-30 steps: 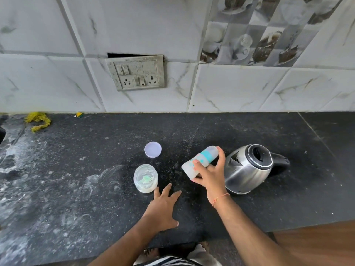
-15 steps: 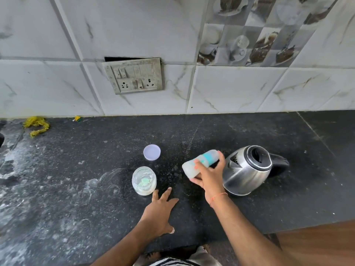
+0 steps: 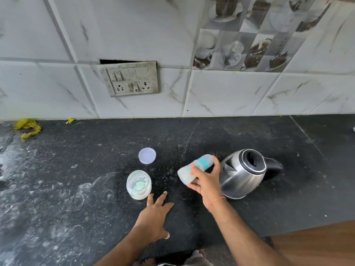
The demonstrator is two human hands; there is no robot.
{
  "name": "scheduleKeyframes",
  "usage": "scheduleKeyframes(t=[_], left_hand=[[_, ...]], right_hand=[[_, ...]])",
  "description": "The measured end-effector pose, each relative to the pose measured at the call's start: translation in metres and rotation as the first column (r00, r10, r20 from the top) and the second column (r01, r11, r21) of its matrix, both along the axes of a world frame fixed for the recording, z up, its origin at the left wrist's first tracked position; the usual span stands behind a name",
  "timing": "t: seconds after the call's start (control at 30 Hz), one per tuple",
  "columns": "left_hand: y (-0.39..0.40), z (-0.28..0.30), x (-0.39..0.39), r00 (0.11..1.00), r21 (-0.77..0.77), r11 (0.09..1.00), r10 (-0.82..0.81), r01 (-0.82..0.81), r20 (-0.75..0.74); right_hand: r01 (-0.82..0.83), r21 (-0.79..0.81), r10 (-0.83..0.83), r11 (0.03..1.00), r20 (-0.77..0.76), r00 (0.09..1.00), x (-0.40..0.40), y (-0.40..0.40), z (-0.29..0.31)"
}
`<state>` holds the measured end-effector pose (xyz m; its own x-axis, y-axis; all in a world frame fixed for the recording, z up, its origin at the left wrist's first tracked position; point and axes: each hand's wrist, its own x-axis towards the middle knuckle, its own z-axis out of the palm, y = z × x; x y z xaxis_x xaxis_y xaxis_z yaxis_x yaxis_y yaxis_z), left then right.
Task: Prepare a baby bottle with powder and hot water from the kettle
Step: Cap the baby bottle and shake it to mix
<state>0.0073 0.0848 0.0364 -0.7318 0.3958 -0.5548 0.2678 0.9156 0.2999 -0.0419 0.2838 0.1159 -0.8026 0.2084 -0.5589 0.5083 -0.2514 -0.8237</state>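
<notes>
Beside the kettle (image 3: 244,175), right hand (image 3: 206,182) fingers grip the tilted, half-hidden bottle (image 3: 194,168).

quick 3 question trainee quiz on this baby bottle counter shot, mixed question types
1. True or false: the powder jar has its lid on.
2. Which hand holds the baby bottle? A) left hand B) right hand C) neither
3. Fill in: the kettle stands on the person's ____ side of the jar.

Key: 1 false, the lid lies on the counter behind the jar. 2 B. 3 right.
</notes>
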Motion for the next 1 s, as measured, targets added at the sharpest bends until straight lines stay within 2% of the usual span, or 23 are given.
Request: scheduleKeyframes(t=[0.1,0.13,0.17,0.23,0.3,0.37,0.47,0.6,0.67,0.7,0.8,0.83,0.87,0.9,0.97,1.0], left_hand=[[-0.003,-0.001,0.002,1.000,0.012,1.000,-0.002,0.002,-0.003],[-0.004,-0.003,0.001,1.000,0.013,1.000,-0.005,0.005,-0.007],[-0.003,-0.003,0.000,1.000,0.011,1.000,-0.007,0.007,-0.010],[-0.002,-0.006,0.000,1.000,0.020,1.000,0.008,-0.007,-0.011],[-0.004,-0.007,0.002,1.000,0.046,0.999,0.017,-0.017,-0.006],[-0.006,-0.008,0.001,1.000,0.051,0.999,0.013,-0.013,-0.003],[-0.003,-0.009,0.000,1.000,0.050,0.999,0.016,-0.016,-0.010],[-0.007,-0.009,0.001,1.000,0.069,0.997,0.027,-0.027,-0.005],[-0.006,-0.011,-0.001,1.000,0.072,0.997,0.023,-0.022,-0.015],[-0.006,-0.012,0.000,1.000,0.076,0.997,0.026,-0.025,-0.016],[-0.008,-0.012,0.002,0.999,0.087,0.996,0.032,-0.031,-0.015],[-0.008,-0.011,0.002,0.999,0.087,0.996,0.032,-0.030,-0.017],[-0.008,-0.012,0.001,0.999,0.085,0.996,0.033,-0.031,-0.022],[-0.007,-0.012,0.001,0.999,0.081,0.996,0.029,-0.027,-0.025],[-0.005,-0.012,0.001,0.999,0.084,0.996,0.038,-0.036,-0.026],[-0.006,-0.012,0.002,0.999,0.092,0.995,0.046,-0.043,-0.027]], right_hand=[[-0.134,-0.060,0.139,0.989,0.092,0.986,0.006,-0.010,0.004],[-0.152,-0.022,0.154,0.988,0.073,0.985,0.006,-0.011,0.000],[-0.093,0.032,0.092,0.995,0.025,0.995,0.007,-0.010,-0.001],[0.015,0.007,-0.016,1.000,0.016,1.000,0.005,-0.007,-0.005],[-0.127,-0.023,0.128,0.992,0.044,0.991,0.008,-0.012,-0.003],[-0.196,0.017,0.194,0.981,0.056,0.979,0.009,-0.013,-0.002],[-0.004,-0.009,0.004,1.000,-0.008,1.000,0.002,-0.003,-0.001],[-0.161,-0.039,0.163,0.986,0.074,0.984,0.006,-0.008,0.005],[-0.063,0.016,0.063,0.998,-0.013,0.998,0.006,-0.006,0.001],[0.007,-0.014,-0.007,1.000,-0.015,1.000,0.005,-0.005,-0.002],[-0.051,-0.157,0.065,0.986,0.084,0.994,0.007,-0.012,0.001],[-0.075,-0.155,0.091,0.985,0.102,0.991,0.009,-0.012,0.000],[-0.105,-0.113,0.113,0.988,0.069,0.991,0.009,-0.012,-0.001],[-0.067,-0.050,0.068,0.996,0.002,0.998,0.010,-0.011,-0.003],[0.025,-0.065,-0.026,0.998,-0.011,1.000,0.009,-0.007,-0.006],[-0.016,-0.087,0.018,0.996,0.015,1.000,0.009,-0.008,-0.007]])
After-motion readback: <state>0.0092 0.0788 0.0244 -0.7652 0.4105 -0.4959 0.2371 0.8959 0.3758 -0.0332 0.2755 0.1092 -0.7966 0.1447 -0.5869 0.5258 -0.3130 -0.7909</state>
